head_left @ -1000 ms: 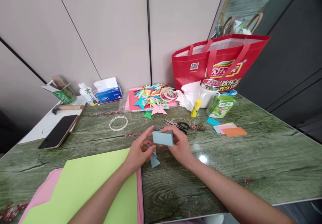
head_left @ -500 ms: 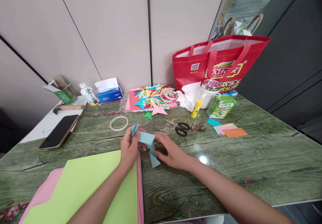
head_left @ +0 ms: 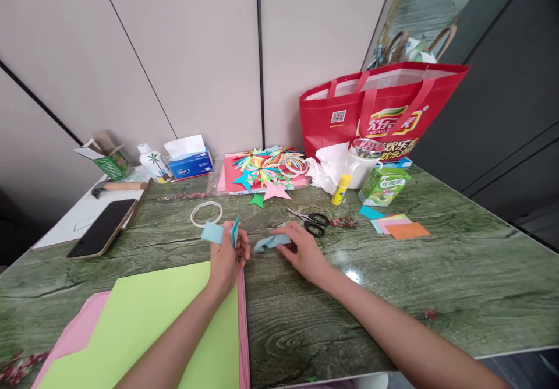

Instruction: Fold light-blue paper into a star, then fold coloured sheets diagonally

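My left hand is closed on a folded blue paper piece, which sticks out to the left of the thumb, with a darker blue flap standing up beside it. To its right, my right hand grips another folded light blue paper piece between thumb and fingers, low over the table. The two pieces are apart. Behind my right hand lie black-handled scissors. Under my left forearm is a stack of paper with a light green sheet on top and pink sheets below.
A tape roll lies behind my left hand. Paper stars, a yellow glue stick, a green carton and a red bag line the back. Coloured paper slips are at right, a phone at left.
My hands have moved apart. The blue paper that was between them is now in two pieces, one in my left hand, the other in my right, which has shifted right.
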A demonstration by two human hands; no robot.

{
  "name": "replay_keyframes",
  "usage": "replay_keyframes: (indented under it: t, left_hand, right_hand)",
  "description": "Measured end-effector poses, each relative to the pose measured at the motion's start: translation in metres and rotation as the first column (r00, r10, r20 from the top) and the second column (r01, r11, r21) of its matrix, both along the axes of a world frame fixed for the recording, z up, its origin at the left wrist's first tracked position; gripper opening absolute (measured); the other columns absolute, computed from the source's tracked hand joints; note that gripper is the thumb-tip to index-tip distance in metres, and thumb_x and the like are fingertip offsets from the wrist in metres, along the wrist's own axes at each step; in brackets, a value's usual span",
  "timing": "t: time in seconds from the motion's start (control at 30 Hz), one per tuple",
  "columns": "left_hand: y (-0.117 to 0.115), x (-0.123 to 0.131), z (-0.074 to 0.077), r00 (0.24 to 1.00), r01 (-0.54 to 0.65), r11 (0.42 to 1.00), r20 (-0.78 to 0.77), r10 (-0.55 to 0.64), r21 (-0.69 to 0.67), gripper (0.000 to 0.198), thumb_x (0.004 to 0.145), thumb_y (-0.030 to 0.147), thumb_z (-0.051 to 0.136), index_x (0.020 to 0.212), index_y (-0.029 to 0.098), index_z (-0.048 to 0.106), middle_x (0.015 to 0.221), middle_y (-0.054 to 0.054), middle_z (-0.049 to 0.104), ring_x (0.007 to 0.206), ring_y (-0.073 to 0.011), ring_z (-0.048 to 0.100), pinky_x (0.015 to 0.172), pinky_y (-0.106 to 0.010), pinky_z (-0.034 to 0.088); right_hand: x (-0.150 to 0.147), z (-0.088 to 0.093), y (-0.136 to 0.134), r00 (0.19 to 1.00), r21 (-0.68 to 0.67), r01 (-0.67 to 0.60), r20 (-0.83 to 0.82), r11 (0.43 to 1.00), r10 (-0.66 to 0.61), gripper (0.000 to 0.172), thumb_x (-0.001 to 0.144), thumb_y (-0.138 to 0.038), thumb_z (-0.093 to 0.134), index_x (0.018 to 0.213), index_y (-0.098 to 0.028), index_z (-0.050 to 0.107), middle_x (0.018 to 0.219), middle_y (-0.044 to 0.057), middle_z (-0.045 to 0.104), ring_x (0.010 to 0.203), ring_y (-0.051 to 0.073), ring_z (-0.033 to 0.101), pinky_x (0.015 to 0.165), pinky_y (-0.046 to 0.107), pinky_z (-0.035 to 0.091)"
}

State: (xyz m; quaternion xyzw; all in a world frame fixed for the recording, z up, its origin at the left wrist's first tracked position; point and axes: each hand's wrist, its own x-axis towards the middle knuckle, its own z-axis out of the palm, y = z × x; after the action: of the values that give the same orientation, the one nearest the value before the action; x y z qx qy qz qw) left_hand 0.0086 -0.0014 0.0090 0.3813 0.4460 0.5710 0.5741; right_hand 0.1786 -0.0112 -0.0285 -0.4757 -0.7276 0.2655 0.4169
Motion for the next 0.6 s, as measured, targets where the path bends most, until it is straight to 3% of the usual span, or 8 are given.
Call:
replay_keyframes:
  t: [0.23, 0.33, 0.5, 0.6]
  left_hand:
    - [-0.0012, 0.001, -0.0029, 1.0, 0.016, 0.999, 0.014, -0.017, 0.048, 0.029, 0.078, 0.046, 0.052, 0.089, 0.02, 0.047, 0.067, 0.003, 0.057, 0.039, -0.0085, 0.05, 0.031, -0.018, 0.033]
    - [-0.0014, 0.0011, -0.0033, 0.998, 0.054, 0.998, 0.031, -0.055, 0.043, 0.029, 0.079, 0.045, 0.05, 0.09, 0.019, 0.047, 0.068, 0.001, 0.059, 0.041, -0.0104, 0.052, 0.032, -0.02, 0.038]
    - [-0.0007, 0.0007, -0.0074, 0.993, 0.117, 0.993, 0.021, -0.118, 0.008, 0.032, 0.081, 0.047, 0.047, 0.092, 0.017, 0.047, 0.066, -0.001, 0.061, 0.041, -0.0125, 0.053, 0.032, -0.023, 0.04]
    - [-0.0004, 0.0001, -0.0089, 0.993, 0.118, 0.993, -0.008, -0.119, -0.013, 0.035, 0.079, 0.05, 0.048, 0.092, 0.017, 0.047, 0.063, 0.0, 0.06, 0.036, -0.0111, 0.05, 0.028, -0.02, 0.035]
  right_hand:
    - [0.0006, -0.0027, 0.0057, 0.965, -0.12, 0.044, -0.252, 0.992, -0.073, 0.014, 0.073, -0.014, 0.053, 0.086, -0.018, 0.055, 0.08, 0.002, 0.058, 0.069, 0.016, 0.055, 0.064, 0.029, 0.046]
    - [0.0014, -0.0026, 0.0078, 0.954, -0.105, 0.04, -0.292, 0.994, -0.069, 0.003, 0.071, -0.016, 0.054, 0.074, -0.018, 0.055, 0.075, 0.002, 0.056, 0.069, 0.015, 0.055, 0.063, 0.027, 0.045]
    - [0.0022, -0.0005, 0.0083, 0.951, -0.025, 0.011, -0.309, 1.0, -0.018, 0.011, 0.069, -0.013, 0.052, 0.059, -0.018, 0.052, 0.071, 0.002, 0.055, 0.07, 0.015, 0.054, 0.063, 0.027, 0.043]
    - [0.0016, 0.0004, 0.0071, 0.959, -0.016, 0.008, -0.282, 1.0, -0.012, 0.013, 0.067, -0.009, 0.05, 0.058, -0.018, 0.052, 0.068, 0.001, 0.053, 0.067, 0.015, 0.053, 0.062, 0.026, 0.041]
